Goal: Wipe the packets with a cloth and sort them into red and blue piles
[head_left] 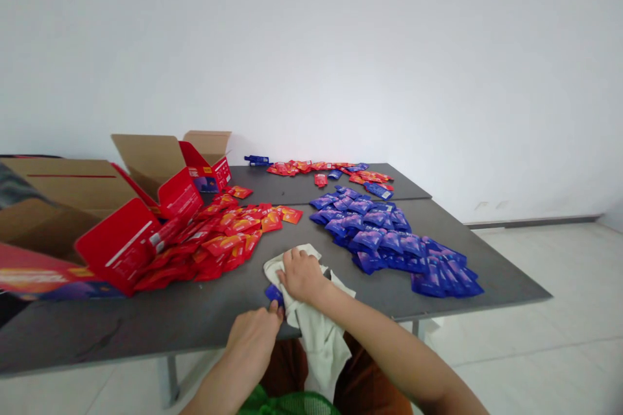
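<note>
A pale cloth (318,337) lies over the front edge of the dark table and hangs down toward my lap. My right hand (302,275) presses on the cloth, its fingers curled into the fabric. Part of a blue packet (273,293) shows at the cloth's left side; the rest is hidden under the cloth. With thumb and fingers closed, my left hand (256,332) pinches the near end of that packet. Red-orange packets (224,240) are heaped to the left of my hands. Overlapping blue-purple packets (384,237) spread out on the right.
Open red cardboard boxes (121,240) with raised flaps stand along the left. More red and blue packets (316,168) lie scattered on the far part of the table (282,191). A white wall (311,52) rises behind it. The table's right edge slants toward pale floor.
</note>
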Demonstrator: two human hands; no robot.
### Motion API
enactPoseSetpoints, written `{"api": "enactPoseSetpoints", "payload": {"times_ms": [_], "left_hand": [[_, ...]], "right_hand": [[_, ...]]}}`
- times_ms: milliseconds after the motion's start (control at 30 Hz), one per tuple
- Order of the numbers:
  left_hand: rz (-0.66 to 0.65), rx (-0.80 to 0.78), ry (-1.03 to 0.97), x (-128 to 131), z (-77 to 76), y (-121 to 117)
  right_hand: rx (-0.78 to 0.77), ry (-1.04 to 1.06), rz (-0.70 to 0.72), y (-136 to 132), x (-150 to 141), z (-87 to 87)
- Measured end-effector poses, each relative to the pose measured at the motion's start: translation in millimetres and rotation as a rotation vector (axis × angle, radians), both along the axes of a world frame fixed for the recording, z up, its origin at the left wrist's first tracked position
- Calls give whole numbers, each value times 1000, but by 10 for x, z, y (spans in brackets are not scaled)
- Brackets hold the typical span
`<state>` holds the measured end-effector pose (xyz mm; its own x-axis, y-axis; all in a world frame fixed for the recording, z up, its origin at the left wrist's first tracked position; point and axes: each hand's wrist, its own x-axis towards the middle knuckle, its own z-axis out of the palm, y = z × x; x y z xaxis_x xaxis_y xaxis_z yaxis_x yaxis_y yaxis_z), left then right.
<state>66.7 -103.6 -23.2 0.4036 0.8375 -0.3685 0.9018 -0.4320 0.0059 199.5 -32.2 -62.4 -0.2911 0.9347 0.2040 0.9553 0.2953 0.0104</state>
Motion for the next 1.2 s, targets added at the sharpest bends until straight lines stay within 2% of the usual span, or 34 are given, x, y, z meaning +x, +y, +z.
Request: {"api": "enactPoseSetpoints", "payload": {"times_ms": [100,167,233,333,367,433,533,600,667,733,833,900,967,1067,1133,1200], "left_hand": [[-32,-16,6,-26,-45,34],[-49,-8,-3,-44,-56,31],[-60,8,-21,-58,-45,13],[-53,16,-66,-61,-4,-4],[-52,16,-84,-53,16,3],[-65,27,-118,-21,69,43],[-79,30,-124,55,172,166],[3,99,-132,103,222,256],[131,232,-197,144,217,311],[210,385,-287,187,142,311],[175,459,-293,264,-66,245],[108,385,-239,298,-193,229],[95,299,-214,283,-257,290],[235,272,-308,142,-239,520],[373,186,-582,6,-210,686],[539,-73,-987,-104,-218,785]], "right_hand": [[-55,4,-269,191,70,22],[-76,-15,-311,190,45,34],[-66,-39,-175,79,-31,34],[-30,-50,132,-136,-163,19],[-26,-41,172,-178,-191,18],[-40,1,69,-183,-202,40],[-109,61,-319,-53,-85,141],[-139,81,-469,23,58,246],[-118,94,-473,24,217,368],[-66,131,-450,-57,360,501],[15,226,-457,-260,509,703],[55,285,-458,-393,560,811],[90,332,-431,-497,568,874],[110,381,-337,-593,487,884],[100,394,-289,-618,361,863],[96,397,-262,-620,180,824]]}}
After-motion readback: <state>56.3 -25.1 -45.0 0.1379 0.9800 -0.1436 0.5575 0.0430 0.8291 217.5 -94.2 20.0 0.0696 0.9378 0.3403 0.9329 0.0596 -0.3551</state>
